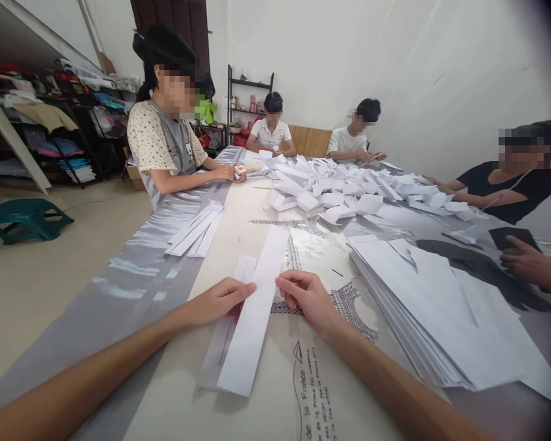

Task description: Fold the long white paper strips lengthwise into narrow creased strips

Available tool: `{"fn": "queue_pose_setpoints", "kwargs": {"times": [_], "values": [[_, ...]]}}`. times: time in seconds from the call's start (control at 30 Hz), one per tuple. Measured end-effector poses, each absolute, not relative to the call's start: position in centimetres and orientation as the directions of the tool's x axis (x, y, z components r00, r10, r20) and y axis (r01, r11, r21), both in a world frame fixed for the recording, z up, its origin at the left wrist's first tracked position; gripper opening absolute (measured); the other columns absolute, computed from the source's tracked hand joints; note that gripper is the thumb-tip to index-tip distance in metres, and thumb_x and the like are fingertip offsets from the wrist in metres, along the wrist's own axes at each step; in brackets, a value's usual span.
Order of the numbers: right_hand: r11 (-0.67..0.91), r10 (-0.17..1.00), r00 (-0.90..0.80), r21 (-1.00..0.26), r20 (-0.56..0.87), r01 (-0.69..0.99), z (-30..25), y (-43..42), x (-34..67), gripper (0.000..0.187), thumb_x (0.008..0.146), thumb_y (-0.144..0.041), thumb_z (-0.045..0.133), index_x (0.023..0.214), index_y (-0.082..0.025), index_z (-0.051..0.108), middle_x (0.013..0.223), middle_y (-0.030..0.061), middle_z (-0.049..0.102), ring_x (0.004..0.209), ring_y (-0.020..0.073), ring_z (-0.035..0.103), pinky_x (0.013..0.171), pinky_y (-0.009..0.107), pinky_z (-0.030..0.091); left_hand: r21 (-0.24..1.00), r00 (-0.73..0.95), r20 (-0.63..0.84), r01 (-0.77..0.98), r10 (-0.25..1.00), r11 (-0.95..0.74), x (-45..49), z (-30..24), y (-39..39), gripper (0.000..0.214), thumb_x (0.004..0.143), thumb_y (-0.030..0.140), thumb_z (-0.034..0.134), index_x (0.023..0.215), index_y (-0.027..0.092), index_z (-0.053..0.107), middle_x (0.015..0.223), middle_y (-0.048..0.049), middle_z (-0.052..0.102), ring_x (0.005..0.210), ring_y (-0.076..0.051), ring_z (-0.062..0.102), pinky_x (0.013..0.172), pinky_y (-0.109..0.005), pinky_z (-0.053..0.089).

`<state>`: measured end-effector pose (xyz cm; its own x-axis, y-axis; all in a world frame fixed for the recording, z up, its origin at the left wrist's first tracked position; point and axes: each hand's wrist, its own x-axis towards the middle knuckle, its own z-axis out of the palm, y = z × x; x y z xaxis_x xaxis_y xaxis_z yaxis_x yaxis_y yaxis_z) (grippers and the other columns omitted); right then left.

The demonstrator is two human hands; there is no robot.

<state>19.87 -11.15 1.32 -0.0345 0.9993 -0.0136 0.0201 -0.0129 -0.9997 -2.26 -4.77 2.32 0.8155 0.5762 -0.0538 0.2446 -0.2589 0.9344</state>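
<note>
A long folded white paper strip [256, 309] lies lengthwise on the table in front of me. My left hand [220, 300] pinches its left edge, fingers closed on the paper. My right hand [305, 297] grips the strip's right edge with curled fingers. Under the strip lies another narrow folded strip [223, 334], partly covered.
A thick stack of white sheets [441, 312] sits at my right. Several folded strips [196, 231] lie ahead left. A heap of folded papers [349, 187] fills the table's middle. Other people sit around the table; another person's hand [528, 263] rests by a dark phone [514, 237]. A green stool [25, 219] stands on the floor.
</note>
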Motion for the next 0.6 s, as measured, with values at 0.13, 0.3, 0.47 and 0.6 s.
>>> {"fn": "queue_pose_setpoints", "kwargs": {"times": [0.13, 0.3, 0.47, 0.6], "values": [[-0.025, 1.000, -0.020, -1.000, -0.024, -0.008, 1.6, -10.9, 20.8, 0.025, 0.086, -0.036, 0.067, 0.069, -0.018, 0.062, 0.065, -0.0025, 0.053, 0.053, 0.0096, 0.042, 0.055, 0.027, 0.031, 0.954, 0.782, -0.031, 0.209, 0.622, -0.215, -2.0, 2.1, -4.9, 0.059, 0.101, 0.054, 0.033, 0.069, 0.014, 0.062, 0.059, 0.0000, 0.055, 0.056, -0.013, 0.049, 0.059, -0.026, 0.038], [-0.092, 0.975, -0.183, -0.981, -0.124, 0.173, 2.4, -10.7, 22.8, 0.024, 0.085, -0.033, 0.063, 0.066, -0.018, 0.062, 0.058, -0.0034, 0.050, 0.050, 0.0101, 0.040, 0.051, 0.027, 0.030, 0.882, 0.685, 0.155, 0.229, 0.712, -0.412, -2.4, 1.8, -5.1, 0.053, 0.104, 0.047, 0.033, 0.075, 0.016, 0.066, 0.060, 0.0017, 0.051, 0.058, -0.012, 0.048, 0.060, -0.025, 0.039], [0.088, 0.929, -0.347, -0.830, -0.132, 0.551, 2.5, -11.3, 22.5, 0.023, 0.090, -0.030, 0.055, 0.070, -0.019, 0.060, 0.061, -0.0038, 0.051, 0.052, 0.0105, 0.041, 0.050, 0.025, 0.031, 0.638, 0.637, 0.412, 0.309, 0.651, -0.705, -2.3, 1.4, -5.5, 0.033, 0.103, 0.039, 0.039, 0.113, 0.019, 0.064, 0.107, -0.0068, 0.067, 0.100, -0.020, 0.061, 0.089, -0.032, 0.047], [0.304, 0.950, -0.297, -0.522, 0.100, 0.796, 1.6, -11.9, 20.8, 0.022, 0.091, -0.022, 0.050, 0.069, -0.020, 0.050, 0.063, -0.0030, 0.051, 0.056, 0.0126, 0.043, 0.053, 0.027, 0.034, 0.342, 0.836, 0.298, 0.357, 0.461, -0.869, -1.7, 0.4, -5.7, 0.043, 0.104, 0.038, 0.037, 0.145, 0.026, 0.045, 0.154, -0.0062, 0.043, 0.143, -0.024, 0.036, 0.118, -0.044, 0.026]]}}
